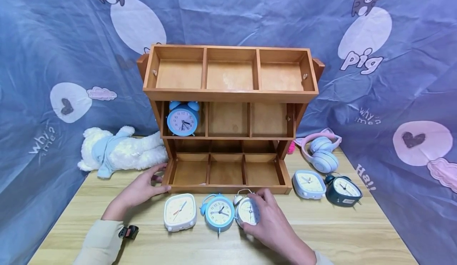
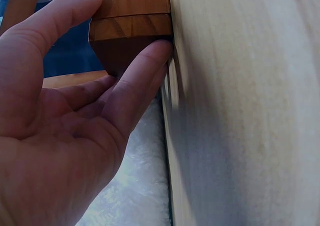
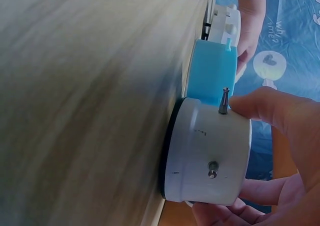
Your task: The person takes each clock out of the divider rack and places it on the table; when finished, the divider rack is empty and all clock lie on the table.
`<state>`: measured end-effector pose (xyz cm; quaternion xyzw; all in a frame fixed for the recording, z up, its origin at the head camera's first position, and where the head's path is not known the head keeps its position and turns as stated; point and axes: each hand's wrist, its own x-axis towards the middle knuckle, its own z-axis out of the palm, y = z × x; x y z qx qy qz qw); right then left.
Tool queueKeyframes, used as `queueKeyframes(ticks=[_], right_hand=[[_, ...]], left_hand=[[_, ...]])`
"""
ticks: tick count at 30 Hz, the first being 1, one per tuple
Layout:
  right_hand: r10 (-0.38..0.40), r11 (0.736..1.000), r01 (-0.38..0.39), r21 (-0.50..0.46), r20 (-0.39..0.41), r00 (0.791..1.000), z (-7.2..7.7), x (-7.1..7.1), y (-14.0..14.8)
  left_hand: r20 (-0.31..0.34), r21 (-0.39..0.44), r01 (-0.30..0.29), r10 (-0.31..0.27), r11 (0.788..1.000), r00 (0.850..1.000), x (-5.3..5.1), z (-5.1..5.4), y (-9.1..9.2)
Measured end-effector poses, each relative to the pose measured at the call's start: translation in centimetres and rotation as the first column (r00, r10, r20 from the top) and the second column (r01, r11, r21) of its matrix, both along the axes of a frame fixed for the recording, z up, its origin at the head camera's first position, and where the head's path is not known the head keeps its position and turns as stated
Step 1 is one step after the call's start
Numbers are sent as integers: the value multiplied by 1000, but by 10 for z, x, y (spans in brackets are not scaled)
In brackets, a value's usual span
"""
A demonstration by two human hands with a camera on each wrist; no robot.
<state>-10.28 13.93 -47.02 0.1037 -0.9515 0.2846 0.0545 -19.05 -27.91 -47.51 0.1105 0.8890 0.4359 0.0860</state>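
My right hand (image 1: 269,223) holds a white twin-bell alarm clock (image 1: 247,211) by its rim. In the right wrist view the clock's white back shell (image 3: 207,153) and metal legs show between thumb and fingers. Beside it lies a blue twin-bell alarm clock (image 1: 219,212), and further left a white square alarm clock (image 1: 180,212). My left hand (image 1: 144,187) grips the lower left front corner of a three-tier wooden shelf (image 1: 230,96). In the left wrist view, thumb and index finger lie on either side of that wooden corner (image 2: 132,26).
Another blue twin-bell clock (image 1: 183,120) stands in the middle tier's left compartment. To the right lie a light-blue square clock (image 1: 309,184), a dark green clock (image 1: 343,191) and headphones (image 1: 321,152). A white plush bear (image 1: 121,150) lies left of the shelf, before the blue cloth backdrop (image 1: 228,11).
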Motion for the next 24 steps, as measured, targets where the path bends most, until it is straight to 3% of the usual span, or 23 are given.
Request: queueKeyframes(ticks=[24], right_hand=[[-32,999,35,-40,67,997,-2,3,4]], left_hand=[[-17,-10,6,-7,1000,1000,1,1,0]])
